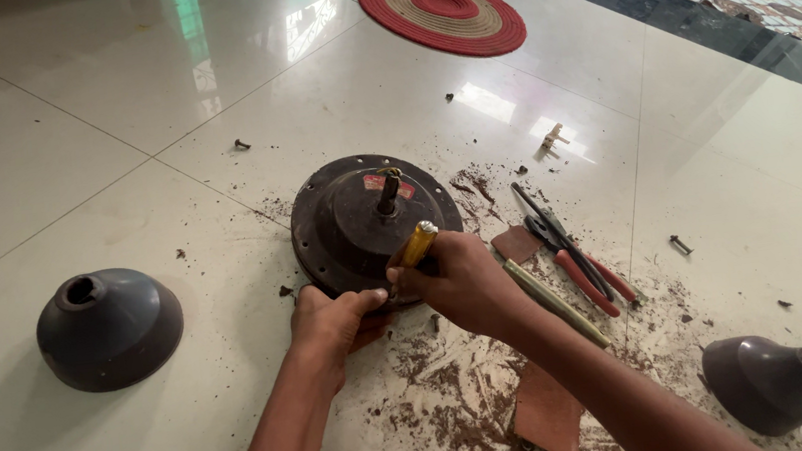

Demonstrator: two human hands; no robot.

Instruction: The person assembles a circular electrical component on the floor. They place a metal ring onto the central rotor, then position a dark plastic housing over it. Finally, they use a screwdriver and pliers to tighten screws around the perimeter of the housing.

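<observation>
The right hand [468, 283] is closing around a yellow-handled screwdriver [417, 244], gripping it with the handle sticking up and away from the knuckles; its tip is hidden behind the fingers, down at the near rim of the dark round fan motor housing [360, 222]. The left hand [332, 322] is sitting just beside the right one, fingers curled and pressing on that same near rim, steadying the housing on the tiled floor [87, 120]. Just to the right of the right hand, a pair of red-handled pliers [576, 261] and a second, greenish-handled tool [556, 301] are lying side by side among brown dust. Well to the left of the left hand a dark cone-shaped cover [109, 327] is resting, and another cover [766, 380] is lying well right of the right forearm.
</observation>
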